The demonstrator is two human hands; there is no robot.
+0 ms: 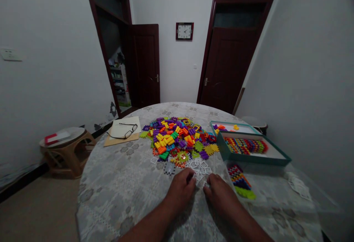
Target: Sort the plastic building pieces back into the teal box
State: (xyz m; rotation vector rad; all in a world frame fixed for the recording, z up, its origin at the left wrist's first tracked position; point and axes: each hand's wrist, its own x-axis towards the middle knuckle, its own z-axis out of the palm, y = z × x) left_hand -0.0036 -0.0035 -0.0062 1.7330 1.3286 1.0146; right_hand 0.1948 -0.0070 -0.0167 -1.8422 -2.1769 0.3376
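Note:
My left hand (181,186) is closed, its fingers curled beside a small heap of white plastic frame pieces (200,166). Across a narrow gap, my right hand (220,189) also has its fingers drawn together, with a bit of white near its thumb. What either hand grips is too small to tell. Just beyond lies a large pile of colourful plastic building pieces (179,137), with gear-like shapes and ridged blocks in yellow, purple, orange and green. A grey gear-shaped piece (169,168) rests at the pile's near edge, left of the white frames.
At right, a green-edged box (254,157) holds rows of coloured pieces; another shallow box (243,128) stands behind it. A stacked multicoloured group (240,179) lies in front. Glasses (128,133) rest on papers (117,126) at left. A patterned cloth covers the round table (110,194).

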